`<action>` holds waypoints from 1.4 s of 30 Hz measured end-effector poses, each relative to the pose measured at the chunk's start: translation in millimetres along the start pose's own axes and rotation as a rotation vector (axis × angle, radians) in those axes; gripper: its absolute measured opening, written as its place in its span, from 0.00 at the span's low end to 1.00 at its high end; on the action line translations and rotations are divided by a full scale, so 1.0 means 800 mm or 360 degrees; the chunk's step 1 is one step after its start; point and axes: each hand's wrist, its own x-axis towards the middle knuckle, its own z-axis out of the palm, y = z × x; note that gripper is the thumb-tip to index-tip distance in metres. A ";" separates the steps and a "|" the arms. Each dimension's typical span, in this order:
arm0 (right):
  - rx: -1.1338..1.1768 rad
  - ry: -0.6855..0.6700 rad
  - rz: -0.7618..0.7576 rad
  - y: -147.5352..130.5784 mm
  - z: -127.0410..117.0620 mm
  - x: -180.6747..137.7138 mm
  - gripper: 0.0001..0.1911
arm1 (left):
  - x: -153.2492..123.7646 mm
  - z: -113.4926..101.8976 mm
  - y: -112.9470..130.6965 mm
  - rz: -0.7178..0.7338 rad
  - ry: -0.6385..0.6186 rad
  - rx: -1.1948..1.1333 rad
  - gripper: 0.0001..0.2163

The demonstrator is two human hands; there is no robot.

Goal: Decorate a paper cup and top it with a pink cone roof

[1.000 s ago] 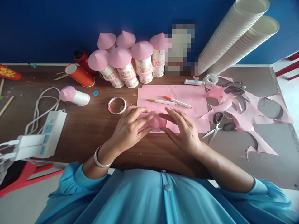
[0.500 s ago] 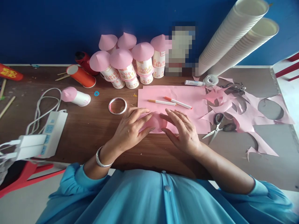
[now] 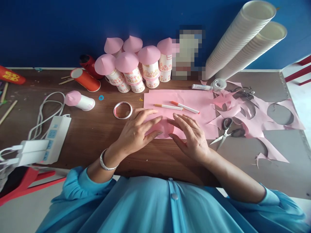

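Note:
A curled or round piece of pink paper (image 3: 166,128) lies between my two hands, over a larger pink sheet that makes its outline hard to see. My left hand (image 3: 141,129) is at its left side, fingers stretched and apart, with index finger and thumb tips close to the paper. On the other side my right hand (image 3: 189,136) curves around the edge, thumb and fingers spread. Whether the fingertips press on the paper cannot be made out. Just beyond lie two markers, one with an orange-brown cap (image 3: 168,106) and one red (image 3: 186,107), on the pink sheets (image 3: 206,121).
Paper-cup towers with pink cone roofs (image 3: 126,62) stand at the back. Right are scissors (image 3: 224,134), pink scraps (image 3: 257,119), a glue stick (image 3: 201,87), clear tape (image 3: 219,84) and tall cup stacks (image 3: 239,40). Left are a tape roll (image 3: 114,111), a capped cup (image 3: 84,102) and a power strip (image 3: 57,139).
The fingers of my left hand have shifted slightly right, toward my right hand. The pink paper between them shows less distinctly. My right hand is almost unmoved.

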 end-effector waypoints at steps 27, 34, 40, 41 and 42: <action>0.0219 0.0004 0.0204 0.007 0.018 0.010 0.42 | -0.002 0.100 -0.002 -0.0490 -0.0002 -0.0407 0.33; 0.0195 -0.0036 0.0268 0.009 0.022 0.009 0.39 | -0.006 0.106 -0.006 -0.0441 -0.0024 -0.0382 0.34; 0.0195 -0.0042 0.0234 0.011 0.028 0.009 0.38 | -0.007 0.107 -0.008 -0.0391 -0.0023 -0.0351 0.31; 0.0200 -0.0042 0.0241 0.011 0.029 0.009 0.38 | -0.007 0.107 -0.008 -0.0382 -0.0019 -0.0350 0.31; 0.0204 -0.0034 0.0249 0.011 0.030 0.009 0.39 | -0.006 0.107 -0.007 -0.0373 -0.0013 -0.0348 0.31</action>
